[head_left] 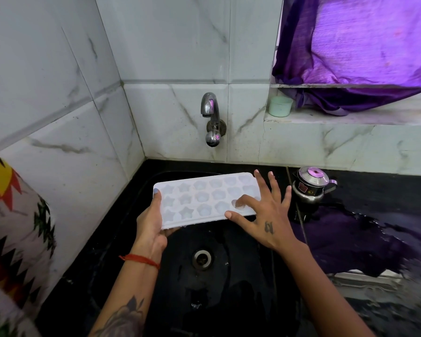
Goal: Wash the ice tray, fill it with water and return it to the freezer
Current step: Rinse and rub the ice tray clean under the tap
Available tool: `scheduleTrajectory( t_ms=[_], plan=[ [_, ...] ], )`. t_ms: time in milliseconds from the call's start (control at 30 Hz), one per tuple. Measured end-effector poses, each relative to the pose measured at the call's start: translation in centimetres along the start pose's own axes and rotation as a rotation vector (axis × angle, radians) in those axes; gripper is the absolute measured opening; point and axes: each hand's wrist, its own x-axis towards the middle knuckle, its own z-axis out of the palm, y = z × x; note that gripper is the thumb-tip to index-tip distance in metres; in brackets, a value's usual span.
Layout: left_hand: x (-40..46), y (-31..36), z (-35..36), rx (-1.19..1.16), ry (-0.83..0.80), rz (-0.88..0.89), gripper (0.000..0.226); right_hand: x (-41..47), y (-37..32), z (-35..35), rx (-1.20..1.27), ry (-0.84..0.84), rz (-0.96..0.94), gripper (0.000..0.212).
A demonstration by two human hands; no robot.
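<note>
White plastic ice tray (204,199) sits mid-frame over the black sink (204,276), below the tap (210,117); left hand (151,224) grips its end, right hand (265,215) spread, fingertips pressing its cavities.

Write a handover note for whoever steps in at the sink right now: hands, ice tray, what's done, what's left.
Left hand grips the white ice tray by its left end, thumb on top, holding it level over the black sink.
Right hand is open, fingers spread, one fingertip pressing into a cavity near the tray's right end.
Tap shows no water running.
Whether the tray is already washed cannot be told.
Left: finish the wash, fill the cavities at the tap, carry the tray to the freezer, which is out of view.
</note>
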Motion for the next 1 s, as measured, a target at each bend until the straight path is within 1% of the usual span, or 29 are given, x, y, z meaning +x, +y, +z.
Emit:
scheduleTrajectory(
  t_ms=[133, 200, 367, 433, 633, 700, 833, 1000],
  plan=[
    [-0.03, 0.04, -0.02, -0.003, 0.002, -0.001, 0.032, -0.04, -0.22, -0.08, 0.086, -0.031, 0.028, 0.058],
    [-0.14, 0.06, 0.03, -0.003, 0.003, 0.002, 0.032, -0.09, -0.22, -0.03, 0.087, -0.025, 0.014, 0.059],
    [-0.42, 0.06, 0.07, -0.007, 0.0, 0.003, 0.031, -0.14, 0.0, 0.03, 0.046, 0.002, -0.011, 0.052],
    [-0.41, 0.12, 0.05, -0.01, 0.0, 0.005, 0.031, -0.2, 0.1, 0.1, 0.013, 0.022, -0.021, 0.053],
    [-0.39, 0.01, 0.22, -0.007, -0.003, -0.004, 0.03, -0.34, 0.2, 0.17, -0.059, 0.072, -0.05, 0.064],
    [-0.45, -0.02, 0.17, -0.008, -0.002, 0.0, 0.03, -0.47, 0.13, 0.2, -0.035, 0.059, -0.036, 0.063],
    [-0.5, 0.03, 0.13, -0.013, -0.007, 0.002, 0.03, -0.23, -0.02, -0.01, 0.081, 0.009, 0.019, 0.052],
    [-0.44, 0.03, 0.11, -0.013, -0.008, 0.004, 0.03, -0.35, -0.06, -0.04, 0.132, -0.001, 0.02, 0.049]
  ],
)
